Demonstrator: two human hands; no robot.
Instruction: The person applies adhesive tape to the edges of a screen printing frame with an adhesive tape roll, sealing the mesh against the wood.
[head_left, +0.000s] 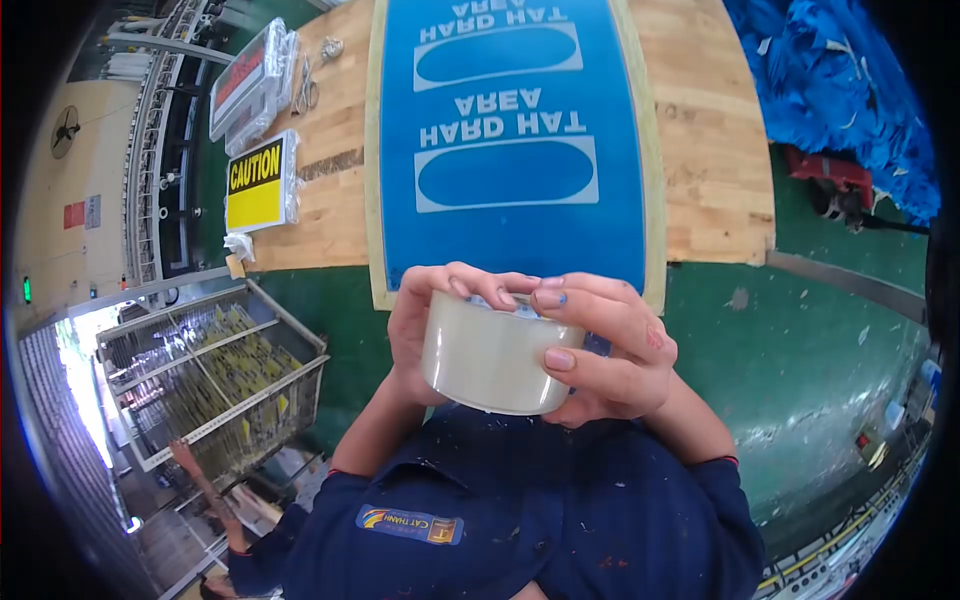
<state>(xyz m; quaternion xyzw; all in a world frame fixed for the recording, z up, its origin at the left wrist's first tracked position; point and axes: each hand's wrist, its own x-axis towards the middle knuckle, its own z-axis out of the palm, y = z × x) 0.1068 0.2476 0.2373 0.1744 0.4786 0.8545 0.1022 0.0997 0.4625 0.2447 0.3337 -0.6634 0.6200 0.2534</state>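
A wide roll of clear packing tape (495, 355) is held up in front of my chest, its broad outer face toward me. My left hand (412, 325) wraps round its left side, with fingertips over the top rim. From the right, my right hand (620, 350) grips the roll, thumb and fingers pressed on its face and upper edge. Just beyond my hands is a blue printing screen (500, 238) in a pale wooden frame, bearing mirrored "HARD HAT AREA" lettering. It lies on a wooden table (705, 130).
Plastic-wrapped yellow and black caution signs (258, 190) sit at the table's left edge, near scissors (306, 90). A wire rack cart (215, 380) stands at lower left, where another person's arm (205, 480) reaches toward it. Blue material (840, 80) is heaped at upper right.
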